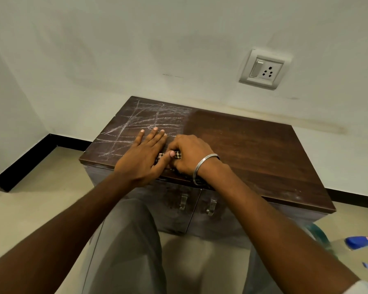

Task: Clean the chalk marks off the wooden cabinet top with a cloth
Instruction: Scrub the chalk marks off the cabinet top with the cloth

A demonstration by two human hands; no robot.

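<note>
Got a small checked cloth [165,156] bunched near the front edge of the cabinet top [253,149], mostly hidden under the right hand [191,153], curled round it with the thumb pinning it down. Left hand [142,154] flat just beside it, fingers straight, resting on the chalk marks [136,117] across the left half. Seems soft, light and floppy, so probably better wadded into the palm and pushed flat than pinched by a corner.

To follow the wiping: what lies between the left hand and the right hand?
The head view shows a checked cloth between the left hand and the right hand.
</note>
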